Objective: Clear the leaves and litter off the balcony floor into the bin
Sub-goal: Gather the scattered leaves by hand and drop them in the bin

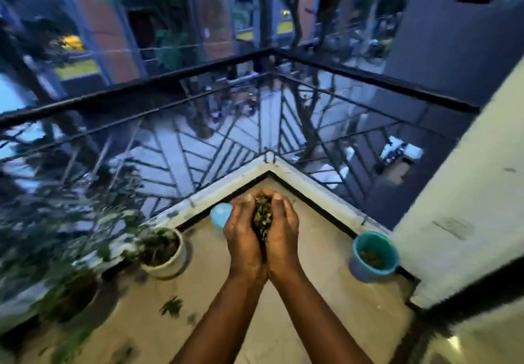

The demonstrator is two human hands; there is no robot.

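- Cupping together over the corner of the balcony floor (312,293), the left hand (243,239) and right hand (283,233) meet heel to heel, fingers curled inward and clasping a clump of leaves (262,216) between the palms.
- That clump is a dense, crumpled, dark green mass. Its long axis runs away from the person, from the wrists towards the fingertips and the corner kerb (312,185).
- Over to the right, well apart from the hands, stands the bin (364,273). It is round and smooth with a teal rim, greenish litter lies inside it, and it sits at the foot of the cream wall (467,193).
- There is a faint rectangular mark on that wall, too blurred to read.
- One ragged loose leaf (171,305) lies flat on the matt beige floor, left of the forearms.
- A round white pot (170,267), glossy, holds a dark plant on the left by the kerb.
- A pale blue round object (219,215) peeks out just behind the left hand; what it is I cannot tell.
- A black metal railing (170,80), with thin bars set in slanted patterns, meets in a corner beyond.
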